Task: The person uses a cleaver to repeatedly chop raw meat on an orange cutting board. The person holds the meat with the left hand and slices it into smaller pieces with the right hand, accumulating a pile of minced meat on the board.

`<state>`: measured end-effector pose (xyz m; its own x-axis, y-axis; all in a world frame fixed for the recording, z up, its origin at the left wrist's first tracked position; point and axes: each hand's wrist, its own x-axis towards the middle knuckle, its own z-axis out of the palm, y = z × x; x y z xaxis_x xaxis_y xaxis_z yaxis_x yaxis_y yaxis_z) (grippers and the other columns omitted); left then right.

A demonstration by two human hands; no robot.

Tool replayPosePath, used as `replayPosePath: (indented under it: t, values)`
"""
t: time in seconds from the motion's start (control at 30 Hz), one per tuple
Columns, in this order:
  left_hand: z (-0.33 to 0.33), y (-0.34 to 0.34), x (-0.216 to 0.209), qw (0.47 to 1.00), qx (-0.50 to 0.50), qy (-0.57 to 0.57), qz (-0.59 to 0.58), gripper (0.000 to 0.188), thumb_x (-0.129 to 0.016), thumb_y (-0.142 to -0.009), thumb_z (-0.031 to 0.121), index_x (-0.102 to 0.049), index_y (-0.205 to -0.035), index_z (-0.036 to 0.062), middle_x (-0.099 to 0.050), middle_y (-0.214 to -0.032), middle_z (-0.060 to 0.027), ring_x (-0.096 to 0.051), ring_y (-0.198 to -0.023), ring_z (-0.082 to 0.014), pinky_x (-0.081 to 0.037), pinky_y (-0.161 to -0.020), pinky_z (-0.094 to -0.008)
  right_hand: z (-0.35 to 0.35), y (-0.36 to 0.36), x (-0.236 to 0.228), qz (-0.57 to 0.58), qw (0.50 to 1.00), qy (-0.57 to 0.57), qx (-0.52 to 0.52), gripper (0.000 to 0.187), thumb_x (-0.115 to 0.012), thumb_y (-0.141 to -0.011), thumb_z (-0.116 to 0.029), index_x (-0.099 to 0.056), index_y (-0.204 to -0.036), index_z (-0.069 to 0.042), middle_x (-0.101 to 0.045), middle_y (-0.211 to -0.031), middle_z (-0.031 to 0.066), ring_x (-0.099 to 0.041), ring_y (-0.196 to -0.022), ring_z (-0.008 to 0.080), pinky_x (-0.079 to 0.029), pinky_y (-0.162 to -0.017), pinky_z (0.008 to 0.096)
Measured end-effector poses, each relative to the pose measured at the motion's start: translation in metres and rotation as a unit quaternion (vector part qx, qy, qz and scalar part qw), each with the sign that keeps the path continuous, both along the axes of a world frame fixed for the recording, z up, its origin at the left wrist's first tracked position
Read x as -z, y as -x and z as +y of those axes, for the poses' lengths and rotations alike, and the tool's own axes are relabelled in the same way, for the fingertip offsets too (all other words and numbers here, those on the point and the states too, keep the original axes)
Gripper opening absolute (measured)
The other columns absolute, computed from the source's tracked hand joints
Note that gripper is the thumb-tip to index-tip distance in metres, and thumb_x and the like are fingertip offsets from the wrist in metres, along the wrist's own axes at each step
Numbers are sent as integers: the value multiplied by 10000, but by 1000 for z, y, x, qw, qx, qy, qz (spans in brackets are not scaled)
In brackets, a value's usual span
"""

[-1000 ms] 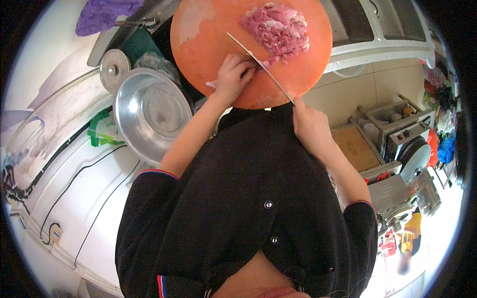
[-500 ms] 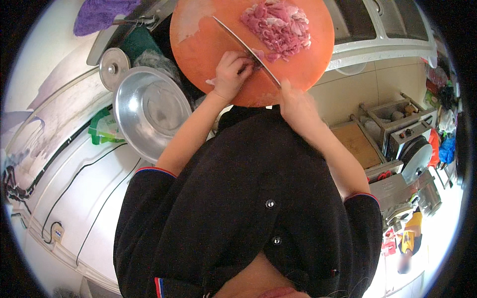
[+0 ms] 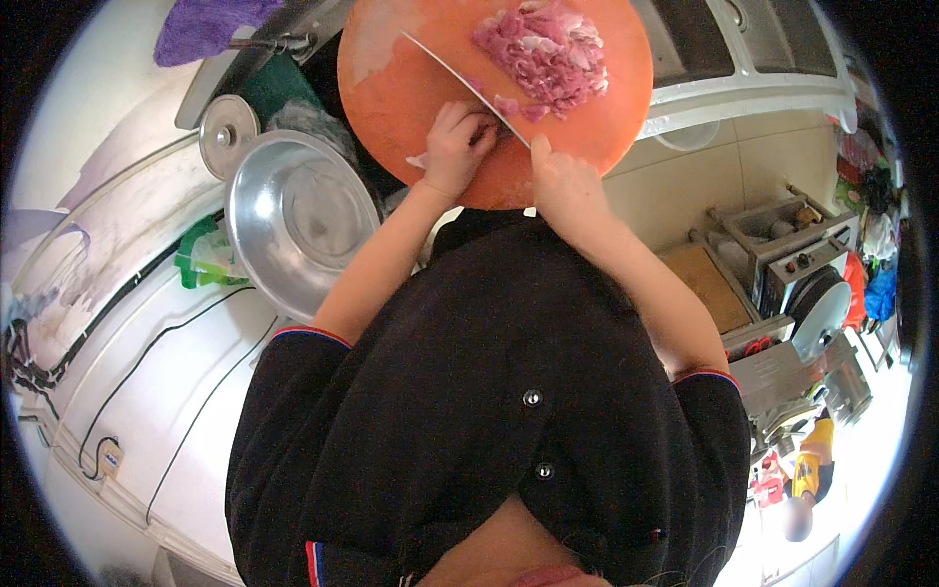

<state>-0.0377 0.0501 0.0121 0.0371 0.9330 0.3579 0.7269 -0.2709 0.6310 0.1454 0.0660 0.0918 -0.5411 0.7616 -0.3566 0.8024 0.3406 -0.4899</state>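
A round orange cutting board (image 3: 401,93) lies at the top of the head view. A heap of pink chopped meat (image 3: 543,54) covers its right part. My right hand (image 3: 562,181) grips the handle of a long knife (image 3: 460,78), whose blade slants up to the left across the board. My left hand (image 3: 455,152) rests with curled fingers on a small piece of meat right beside the blade, near the board's lower edge. A pale scrap lies by my left wrist.
A large steel bowl (image 3: 293,220) sits left of the board, with a round metal lid (image 3: 228,132) above it and a green bag (image 3: 201,259) beside it. A purple cloth (image 3: 201,24) lies top left. Metal machines (image 3: 792,274) stand at right. Black cables (image 3: 186,342) run along the white surface.
My right hand has moved left and closer to my left hand, bringing the knife blade farther left across the board. My left hand stayed on the small piece.
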Motion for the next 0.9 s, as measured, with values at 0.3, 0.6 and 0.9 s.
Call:
replayPosePath:
  t: [0.3,0.6,0.9]
  values:
    - [-5,2,-14,996,-54,7,-70,189,-742,-738,103,-643,-883,35,-607,-961,-102,-588,-851,-281,-491,-742,-375,52,-104,5,204,919,263,211,293,-554,-928,-148,-547,-1180,1,-508,-570,40,-506,-442,146,-422,-422,308]
    - [-10,6,-30,960,-79,262,60,373,-780,-670,214,-597,-939,31,-625,-876,-140,-597,-862,-316,-483,-748,-408,41,-94,-8,231,911,272,208,379,-553,-937,-143,-501,-1286,-3,-428,-561,-22,-430,-435,57,-380,-398,227]
    - [-12,5,-50,984,-122,125,37,346,-748,-687,131,-551,-962,57,-598,-957,-127,-590,-869,-319,-493,-734,-407,54,-105,15,212,940,199,180,283,-566,-929,-137,-562,-1174,3,-465,-572,-11,-432,-442,59,-367,-395,243]
